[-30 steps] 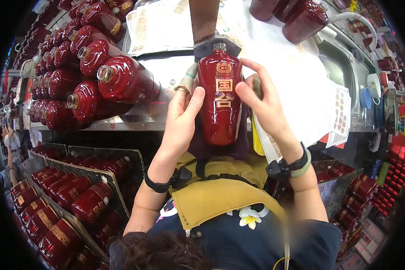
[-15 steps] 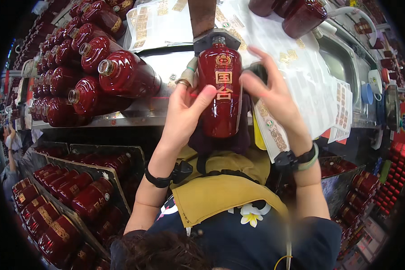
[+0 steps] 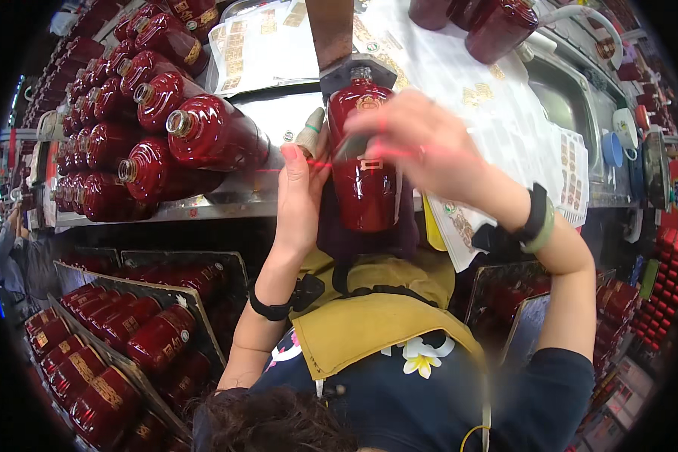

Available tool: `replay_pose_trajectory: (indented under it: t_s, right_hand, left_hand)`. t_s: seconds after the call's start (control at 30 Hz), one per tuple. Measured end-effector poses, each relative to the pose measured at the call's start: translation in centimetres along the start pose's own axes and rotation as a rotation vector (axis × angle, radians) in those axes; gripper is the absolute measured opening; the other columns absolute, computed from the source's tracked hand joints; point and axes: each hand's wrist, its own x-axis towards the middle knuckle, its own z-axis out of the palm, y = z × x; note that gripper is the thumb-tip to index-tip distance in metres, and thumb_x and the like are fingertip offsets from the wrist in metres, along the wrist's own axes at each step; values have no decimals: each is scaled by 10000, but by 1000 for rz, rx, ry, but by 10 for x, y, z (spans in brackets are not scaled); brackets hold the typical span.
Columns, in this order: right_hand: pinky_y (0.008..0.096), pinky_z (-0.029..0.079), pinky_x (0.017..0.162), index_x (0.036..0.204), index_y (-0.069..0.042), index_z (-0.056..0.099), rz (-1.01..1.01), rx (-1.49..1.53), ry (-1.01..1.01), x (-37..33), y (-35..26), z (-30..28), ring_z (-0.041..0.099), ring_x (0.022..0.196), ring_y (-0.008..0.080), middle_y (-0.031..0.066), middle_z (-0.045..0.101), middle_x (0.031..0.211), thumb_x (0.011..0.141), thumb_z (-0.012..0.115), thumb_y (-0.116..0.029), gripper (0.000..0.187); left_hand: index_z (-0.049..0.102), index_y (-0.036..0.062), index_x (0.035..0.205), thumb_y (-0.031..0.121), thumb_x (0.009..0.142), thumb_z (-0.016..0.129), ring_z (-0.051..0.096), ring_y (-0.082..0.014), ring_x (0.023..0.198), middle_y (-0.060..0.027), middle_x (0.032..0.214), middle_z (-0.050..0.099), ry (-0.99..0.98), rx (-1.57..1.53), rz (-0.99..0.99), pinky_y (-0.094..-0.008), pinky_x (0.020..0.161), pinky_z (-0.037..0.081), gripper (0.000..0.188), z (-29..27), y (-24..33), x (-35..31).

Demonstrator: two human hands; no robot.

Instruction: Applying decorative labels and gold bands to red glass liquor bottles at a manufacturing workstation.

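Observation:
A dark red glass bottle (image 3: 365, 202) with gold lettering lies in front of me, its neck pointing away against a dark metal stop (image 3: 380, 69). My left hand (image 3: 297, 200) is at the bottle's left side, thumb raised off the glass and fingers stretched along it. Pale covers (image 3: 310, 132) sit on its fingertips. Across the bottle's front, my right hand (image 3: 429, 147) is smeared by motion and hides much of the lettering. A small dark thing (image 3: 350, 149) shows under its fingertips; its kind is unclear. Red light lines cross the bottle and both hands.
Many red bottles (image 3: 218, 132) are stacked on the bench at left; more stand at the back right (image 3: 501, 32). Sheets of gold decals (image 3: 264, 41) cover the bench. At right are a metal sink (image 3: 557, 94) and a blue cup (image 3: 612, 149). Crates of bottles (image 3: 158, 331) sit below.
My right hand has swung left from beside the bottle to across its front. My left thumb has lifted off the bottle and moved left.

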Motion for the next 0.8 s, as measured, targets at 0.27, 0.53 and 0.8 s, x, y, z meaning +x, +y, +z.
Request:
replay_pose_trajectory:
  t_s: [0.27, 0.53, 0.8]
  right_hand:
    - [362, 527, 712, 1035, -39, 711, -97, -198, 156, -42, 17, -17, 643, 814, 275, 87, 714, 950, 819, 723, 54, 235]
    - [278, 511, 796, 1132, -1, 644, 402, 6, 484, -53, 12, -19, 645, 869, 155, 87, 686, 1017, 930, 696, 20, 210]
    - [280, 504, 785, 1081, -16, 694, 448, 48, 463, -32, 3, -19, 646, 882, 158, 71, 702, 972, 891, 711, 47, 201]
  left_hand:
    - [465, 89, 1537, 706, 954, 465, 336, -448, 1487, -318, 1623, 253, -300, 964, 691, -482, 1188, 321, 849, -27, -6, 8]
    - [579, 294, 1446, 416, 705, 836, 375, -534, 1415, -378, 1615, 128, -392, 1153, 559, -525, 1152, 379, 793, -3, 21, 2]
    - [430, -14, 1525, 236, 951, 695, 433, -408, 1436, -319, 1613, 292, -131, 457, 425, -425, 1186, 329, 681, -11, -9, -12]
